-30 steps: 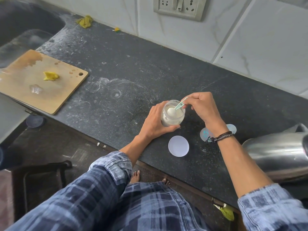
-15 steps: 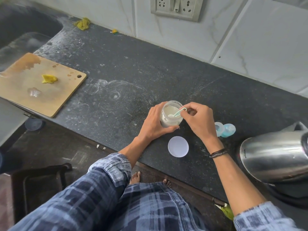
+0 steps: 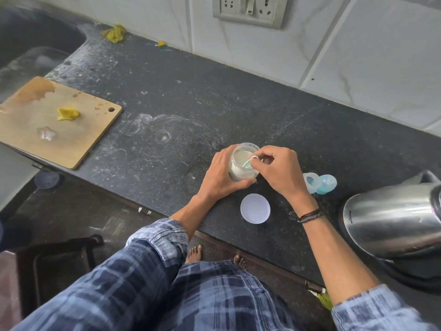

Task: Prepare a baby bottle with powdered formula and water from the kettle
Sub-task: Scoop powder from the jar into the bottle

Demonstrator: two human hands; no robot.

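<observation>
Between the two hands, on the dark speckled counter point(image 3: 167, 96), stands a small clear jar point(image 3: 243, 174) with white powder inside and its mouth open. The left hand point(image 3: 220, 179) grips the jar from its left side: the thumb curls across the near wall, and the fingers wrap round the far side, mostly hidden behind the glass. The right hand point(image 3: 280, 174) hangs over the jar's right rim with its fingers bunched tight, pinching the handle of a pale green scoop point(image 3: 249, 161). The scoop slants down into the jar, and its bowl end lies at the powder; whether it is loaded cannot be told.

Just nearer than the left thumb, a round white lid point(image 3: 255, 208) lies flat on the counter, apart from the jar. Just right of the right hand lie a clear ring point(image 3: 311, 182) and a pale blue cap point(image 3: 328, 184), touching one another. Farther right of that wrist, which wears a dark corded band point(image 3: 310, 215), sits a steel kettle point(image 3: 391, 218) on its dark base.

Well to the left of the left hand, a wooden cutting board point(image 3: 28, 139) overhangs the counter's near edge, with a yellow scrap point(image 3: 68, 114) on it. Beyond both hands, on the tiled wall, is a socket plate point(image 3: 250, 10).
</observation>
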